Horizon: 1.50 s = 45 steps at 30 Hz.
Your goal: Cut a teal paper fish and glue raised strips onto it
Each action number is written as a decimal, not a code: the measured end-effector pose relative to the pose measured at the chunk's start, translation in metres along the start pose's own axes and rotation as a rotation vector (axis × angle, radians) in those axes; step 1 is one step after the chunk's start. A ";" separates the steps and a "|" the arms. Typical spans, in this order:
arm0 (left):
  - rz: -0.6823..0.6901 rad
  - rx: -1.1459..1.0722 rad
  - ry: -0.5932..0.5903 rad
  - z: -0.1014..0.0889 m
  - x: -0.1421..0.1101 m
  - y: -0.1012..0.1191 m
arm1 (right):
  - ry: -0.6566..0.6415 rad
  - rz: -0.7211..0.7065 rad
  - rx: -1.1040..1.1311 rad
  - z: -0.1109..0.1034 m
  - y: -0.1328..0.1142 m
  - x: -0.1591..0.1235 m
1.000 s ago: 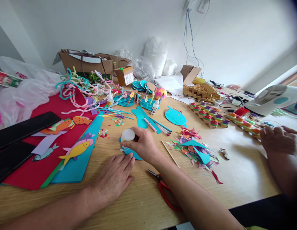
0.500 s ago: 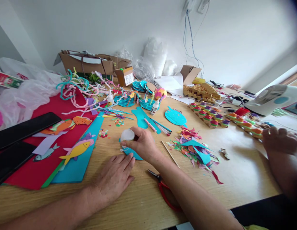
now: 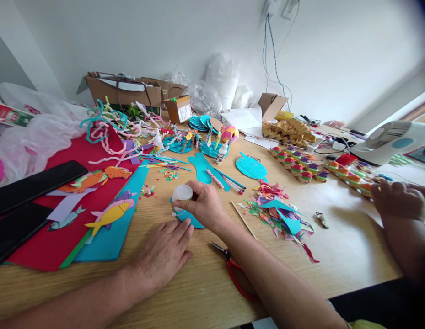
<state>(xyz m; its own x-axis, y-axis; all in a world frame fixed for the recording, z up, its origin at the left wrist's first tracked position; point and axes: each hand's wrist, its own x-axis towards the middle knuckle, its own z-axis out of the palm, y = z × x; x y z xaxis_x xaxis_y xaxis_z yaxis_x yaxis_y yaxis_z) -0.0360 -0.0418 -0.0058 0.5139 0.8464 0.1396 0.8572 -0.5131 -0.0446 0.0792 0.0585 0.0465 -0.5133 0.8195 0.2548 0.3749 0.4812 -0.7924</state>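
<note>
Cup (image 3: pixel 182 193), translucent white, on or just above the blue disc (image 3: pixel 196 222), contact hidden by the fingers. Right hand (image 3: pixel 207 205): thumb and fingers pinching the cup by its side. Left hand (image 3: pixel 167 246): laid flat on the table (image 3: pixel 198 288), fingers nearly together, fingertips at the disc's near edge. Risks, as judged: cup slipping or tipping, should the right thumb and fingers press unevenly; disc skidding, should the left fingertips lift, as they meet only its edge. Scissors (image 3: pixel 229 259), red-handled, near-right of the disc, under or beside the right forearm: liable to be knocked by a sweep of that arm. Stick (image 3: pixel 244 220), right of the disc: could roll if brushed. Scraps (image 3: pixel 284 215), farther right of the disc: light, liable to scatter in a draught. Bottle (image 3: pixel 221 154), upright beyond the disc: could topple under a long reach. Writing: carton (image 3: pixel 184 113), well beyond the disc, white label, print too small to read; bottle, printed label, not legible; bag (image 3: pixel 40 146), far left of the disc, red marks, blurred; packet (image 3: pixel 13 114), farther left again, red, white and green, lettering unclear. Brands: none readable.
</note>
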 end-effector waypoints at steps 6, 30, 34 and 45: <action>0.001 -0.015 0.006 0.001 0.000 0.000 | 0.004 -0.015 -0.001 0.001 0.000 0.000; -0.025 -0.061 -0.006 0.001 -0.001 0.000 | 0.008 0.027 -0.139 -0.009 -0.005 -0.003; -0.024 -0.059 -0.002 0.000 -0.001 0.001 | -0.016 0.032 -0.129 -0.004 0.001 -0.002; -0.014 -0.054 0.013 0.002 -0.002 0.001 | -0.010 0.036 -0.149 -0.006 -0.002 -0.003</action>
<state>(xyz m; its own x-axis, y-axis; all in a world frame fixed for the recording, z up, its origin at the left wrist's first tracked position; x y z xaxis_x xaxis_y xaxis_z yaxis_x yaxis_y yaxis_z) -0.0362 -0.0433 -0.0083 0.5013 0.8516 0.1531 0.8609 -0.5087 0.0111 0.0845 0.0567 0.0506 -0.5050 0.8341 0.2220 0.5027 0.4934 -0.7098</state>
